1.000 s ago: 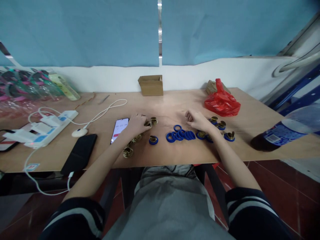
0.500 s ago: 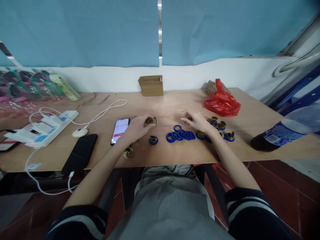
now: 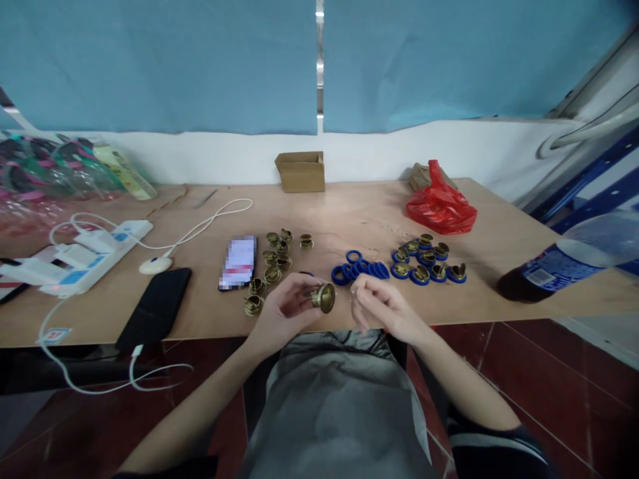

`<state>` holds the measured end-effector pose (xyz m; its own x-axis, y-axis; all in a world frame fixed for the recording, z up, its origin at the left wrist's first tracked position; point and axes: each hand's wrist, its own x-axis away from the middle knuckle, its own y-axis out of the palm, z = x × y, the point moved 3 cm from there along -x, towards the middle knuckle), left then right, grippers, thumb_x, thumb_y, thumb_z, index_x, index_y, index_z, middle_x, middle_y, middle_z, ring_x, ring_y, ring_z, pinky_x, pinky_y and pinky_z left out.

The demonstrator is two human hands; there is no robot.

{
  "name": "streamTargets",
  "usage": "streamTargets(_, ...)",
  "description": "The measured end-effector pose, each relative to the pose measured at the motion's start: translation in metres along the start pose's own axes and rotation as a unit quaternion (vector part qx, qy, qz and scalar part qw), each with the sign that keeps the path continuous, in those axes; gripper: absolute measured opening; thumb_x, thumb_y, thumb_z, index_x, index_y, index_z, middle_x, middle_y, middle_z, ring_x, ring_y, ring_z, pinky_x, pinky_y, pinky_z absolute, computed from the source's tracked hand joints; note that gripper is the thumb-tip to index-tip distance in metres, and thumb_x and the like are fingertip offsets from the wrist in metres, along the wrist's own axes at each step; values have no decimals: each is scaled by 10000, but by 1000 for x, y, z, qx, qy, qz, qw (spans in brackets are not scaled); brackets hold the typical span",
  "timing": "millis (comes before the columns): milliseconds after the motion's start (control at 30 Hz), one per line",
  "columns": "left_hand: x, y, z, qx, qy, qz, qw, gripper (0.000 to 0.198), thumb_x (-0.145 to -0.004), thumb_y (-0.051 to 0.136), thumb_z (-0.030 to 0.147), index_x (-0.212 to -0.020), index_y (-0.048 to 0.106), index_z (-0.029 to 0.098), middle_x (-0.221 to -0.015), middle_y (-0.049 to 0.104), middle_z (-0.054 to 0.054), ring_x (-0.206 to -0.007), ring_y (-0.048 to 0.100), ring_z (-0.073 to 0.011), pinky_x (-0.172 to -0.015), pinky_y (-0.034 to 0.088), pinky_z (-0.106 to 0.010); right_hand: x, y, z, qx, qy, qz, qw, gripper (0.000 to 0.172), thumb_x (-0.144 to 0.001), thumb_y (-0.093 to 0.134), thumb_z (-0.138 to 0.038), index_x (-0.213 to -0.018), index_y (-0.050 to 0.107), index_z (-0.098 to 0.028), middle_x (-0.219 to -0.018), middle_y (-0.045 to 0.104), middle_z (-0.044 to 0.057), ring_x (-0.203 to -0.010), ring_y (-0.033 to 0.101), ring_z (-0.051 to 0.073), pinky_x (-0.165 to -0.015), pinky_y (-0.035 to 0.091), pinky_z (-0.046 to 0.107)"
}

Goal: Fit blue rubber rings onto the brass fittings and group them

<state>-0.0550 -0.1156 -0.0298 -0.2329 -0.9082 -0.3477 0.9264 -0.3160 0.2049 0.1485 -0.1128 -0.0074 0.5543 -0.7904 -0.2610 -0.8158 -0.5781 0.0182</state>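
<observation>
My left hand (image 3: 289, 309) grips a round brass-coloured piece (image 3: 327, 299) by its narrower part, the domed face turned to the right. Beside it, my right hand (image 3: 377, 303) has its fingers curled, and whether they hold something small cannot be made out. Behind the right hand several blue rings (image 3: 357, 269) lie in an overlapping row. Several brass pieces with blue rings around them (image 3: 421, 274) are grouped on the right. More brass pieces without blue rings (image 3: 273, 274) stand to the left, one of them apart (image 3: 306, 241). A blue edge shows behind my left fingers.
Left on the table (image 3: 349, 199) are a lit phone (image 3: 238, 263), a dark phone (image 3: 154, 307), a white power strip (image 3: 97, 256) with cables, and clear bottles (image 3: 60, 173). A cardboard box (image 3: 302, 171) stands behind. Right are a red bag (image 3: 442, 206) and a drink bottle (image 3: 554, 269).
Both hands have come back toward the table's front edge and closer together. My left hand has brought a brass piece along. The pieces it covered now show.
</observation>
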Motion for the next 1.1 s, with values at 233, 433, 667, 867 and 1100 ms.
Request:
streamTargets(233, 11, 20, -3, 31, -11, -52, 998, 368, -797, 821, 117, -1133, 722, 231, -1043, 715, -42, -997, 705, -149, -855, 599, -219, 12, 17, 15, -82, 13, -22, 996, 304, -1059, 503, -469, -915, 486, -203, -631, 533, -58, -552, 466, 96, -585, 382, 243)
streamTargets(433, 16, 26, -3, 18, -22, -53, 998, 366, -806, 808, 95, -1130, 716, 239, -1067, 692, -35, -1025, 690, -141, -881, 590, -213, 9, 15, 19, -77, 43, -7, 996, 358, -1017, 562, -522, -868, 466, -211, -580, 428, -93, -496, 356, 81, -514, 287, 234)
streamTargets(667, 17, 27, -4, 13, -32, -51, 998, 383, -796, 821, 104, -1135, 709, 242, -1055, 694, -30, -1023, 688, -149, -868, 583, -217, 10, 13, 23, -66, 42, -2, 997, 324, -1016, 583, -476, -863, 486, -207, -589, 487, -73, -512, 397, 88, -540, 312, 244)
streamTargets(867, 18, 25, -5, 14, -44, -55, 997, 383, -824, 799, 118, -1159, 697, 274, -1112, 680, -25, -1052, 679, -153, -886, 578, -233, 10, 13, 19, -33, 19, -1, 999, 299, -1013, 587, -462, -888, 497, -207, -674, 539, -40, -602, 495, 106, -600, 377, 245)
streamTargets(1100, 15, 26, 5, -15, 8, -103, 995, 356, -874, 724, 112, -1201, 678, 244, -1114, 653, -59, -1059, 641, -160, -917, 539, -240, 17, 15, 13, 164, -54, 37, 984, 236, -1026, 545, -381, -871, 487, -213, -738, 477, -35, -612, 409, 102, -560, 332, 233)
